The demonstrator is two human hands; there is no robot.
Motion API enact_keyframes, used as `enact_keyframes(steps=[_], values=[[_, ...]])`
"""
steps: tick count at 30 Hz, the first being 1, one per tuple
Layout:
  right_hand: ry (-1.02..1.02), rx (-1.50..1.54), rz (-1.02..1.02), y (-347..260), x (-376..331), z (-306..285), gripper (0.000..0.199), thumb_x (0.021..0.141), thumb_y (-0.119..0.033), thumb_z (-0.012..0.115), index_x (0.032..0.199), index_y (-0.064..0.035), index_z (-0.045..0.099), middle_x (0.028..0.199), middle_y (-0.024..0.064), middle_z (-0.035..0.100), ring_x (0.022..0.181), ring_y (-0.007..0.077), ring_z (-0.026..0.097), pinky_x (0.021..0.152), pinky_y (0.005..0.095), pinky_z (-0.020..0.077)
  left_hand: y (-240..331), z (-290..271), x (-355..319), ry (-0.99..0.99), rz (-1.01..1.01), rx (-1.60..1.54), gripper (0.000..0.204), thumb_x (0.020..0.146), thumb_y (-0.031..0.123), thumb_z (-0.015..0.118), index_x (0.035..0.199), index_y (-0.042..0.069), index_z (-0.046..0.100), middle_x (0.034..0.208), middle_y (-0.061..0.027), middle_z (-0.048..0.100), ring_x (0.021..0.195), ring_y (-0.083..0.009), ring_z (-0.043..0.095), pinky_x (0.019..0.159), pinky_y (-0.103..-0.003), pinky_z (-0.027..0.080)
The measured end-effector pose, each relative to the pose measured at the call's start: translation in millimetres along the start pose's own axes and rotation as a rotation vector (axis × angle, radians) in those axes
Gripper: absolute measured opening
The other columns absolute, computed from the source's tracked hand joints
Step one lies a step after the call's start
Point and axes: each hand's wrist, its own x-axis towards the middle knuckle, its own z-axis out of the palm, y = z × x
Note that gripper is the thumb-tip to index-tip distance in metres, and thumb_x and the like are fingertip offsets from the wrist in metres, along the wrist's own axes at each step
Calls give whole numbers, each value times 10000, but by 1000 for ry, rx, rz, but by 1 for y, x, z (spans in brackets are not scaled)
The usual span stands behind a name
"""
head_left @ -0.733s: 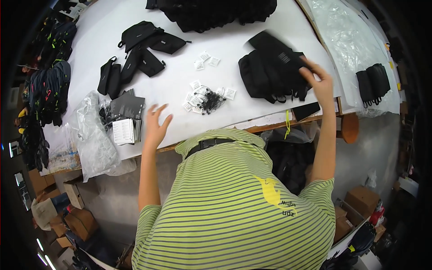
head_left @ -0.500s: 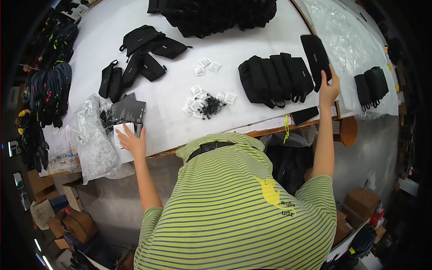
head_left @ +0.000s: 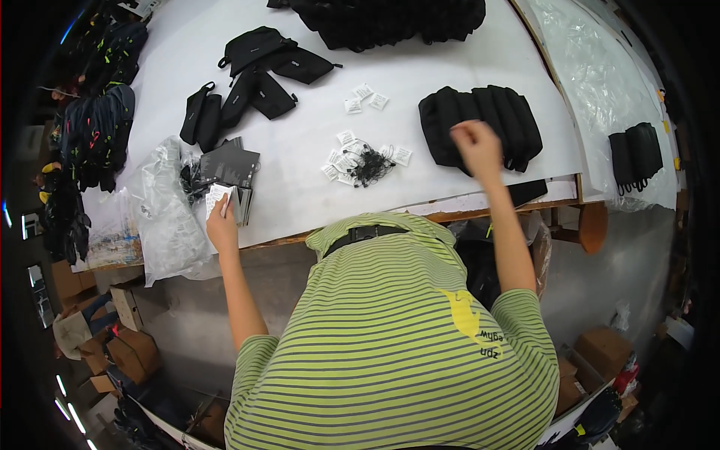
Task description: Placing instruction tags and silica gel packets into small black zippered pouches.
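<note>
My left hand (head_left: pixel 223 227) pinches a white printed slip (head_left: pixel 217 196) at the left of the table, just above a stack of dark grey cards (head_left: pixel 238 163). Over a row of black zip pouches (head_left: pixel 486 105) on the right, my right hand (head_left: pixel 478 150) is raised with its fingers curled in and nothing visible in them. It is slightly blurred and hides part of the pouches. Between the hands lie small white packets (head_left: pixel 346 139) around a heap of thin black cords (head_left: pixel 370 166). Three more white packets (head_left: pixel 363 91) lie farther back.
Several black pouches (head_left: pixel 259 49) lie loosely at the back left, and a big black pile (head_left: pixel 390 22) at the far edge. A clear plastic bag (head_left: pixel 161 217) sits left of the cards. More black pouches (head_left: pixel 637 154) lie on plastic film at the right.
My right hand has let go of a black pouch, which now lies with the row, and has moved left over the row. My left hand has lifted a white slip from the stack. The view has shifted slightly.
</note>
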Motion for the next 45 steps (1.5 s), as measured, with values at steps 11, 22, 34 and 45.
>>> enact_keyframes(steps=[11,22,34,45], values=[[-265,-48,124,4,-46,89,178,768,-235,659,823,-67,674,769,87,642,701,259,612,625,347,469,32,-6,-18,351,273,39,247,833,70,569,1057,108,664,1093,-123,630,994,-290,587,848,-363,446],[-122,-332,420,20,-94,28,157,791,-217,636,888,-97,611,650,71,572,633,257,592,569,380,438,68,80,-85,-399,51,-292,260,805,209,664,980,20,632,663,-121,597,550,-246,541,562,-351,439],[-356,-408,-103,17,-49,88,128,758,-126,637,840,-68,558,837,99,528,706,289,594,591,396,473,82,81,-84,-327,371,-54,325,701,172,724,979,87,577,1061,-143,503,985,-337,474,842,-412,399],[-521,545,283,-80,-61,71,110,822,-103,599,807,-10,543,572,73,501,499,128,485,476,294,376,113,66,-70,-561,-52,-797,255,817,101,656,1038,-23,626,871,-44,647,787,-93,570,695,-237,464]])
